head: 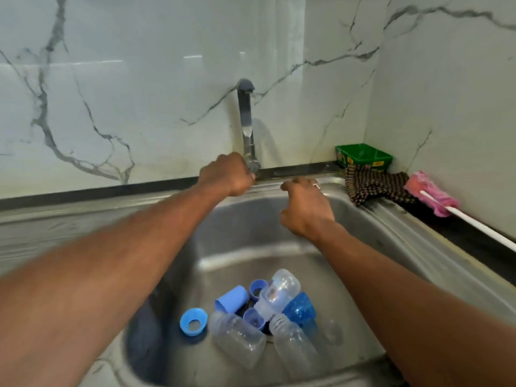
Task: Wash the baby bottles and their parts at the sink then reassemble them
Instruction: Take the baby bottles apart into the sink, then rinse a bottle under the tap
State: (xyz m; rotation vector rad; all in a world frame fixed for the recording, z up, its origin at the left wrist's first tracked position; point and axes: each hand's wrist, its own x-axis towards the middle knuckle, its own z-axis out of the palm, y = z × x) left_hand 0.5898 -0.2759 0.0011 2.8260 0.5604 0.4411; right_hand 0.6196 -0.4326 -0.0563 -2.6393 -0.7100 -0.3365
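Marble-veined wall behind, steel sink (363,219) set into the desk, tap (245,118) rising at the far rim. Left hand (226,174) closed around the base of the tap, at the valve; no water visibly running. Right hand (304,208) just right of it, hovering over the far end of the basin, fingers loosely curled, gripping nothing.

Down at the near end of the basin, well apart from both hands: a heap of bottle parts on the sink floor. Three clear bottles (240,339) counted, all lying on their sides, long axes running roughly near-to-far, two with necks toward the far side. One light-blue cap (231,298), one light-blue ring (193,321) at the left edge of the heap, two smaller blue rings (258,287) between the bottles, one dark-blue dome cap (300,307) on the right. Perhaps a clear teat further right, too faint to be sure.

Likely step: opening the tap before washing. From there, a pull back toward the body and downward for either hand; right hand free and so the readier one, heap lying about midway between both forearms.

On the far right rim: one green tub (363,157), one dark striped cloth (374,185), one pink bottle brush (430,192) with white handle pointing near-right.
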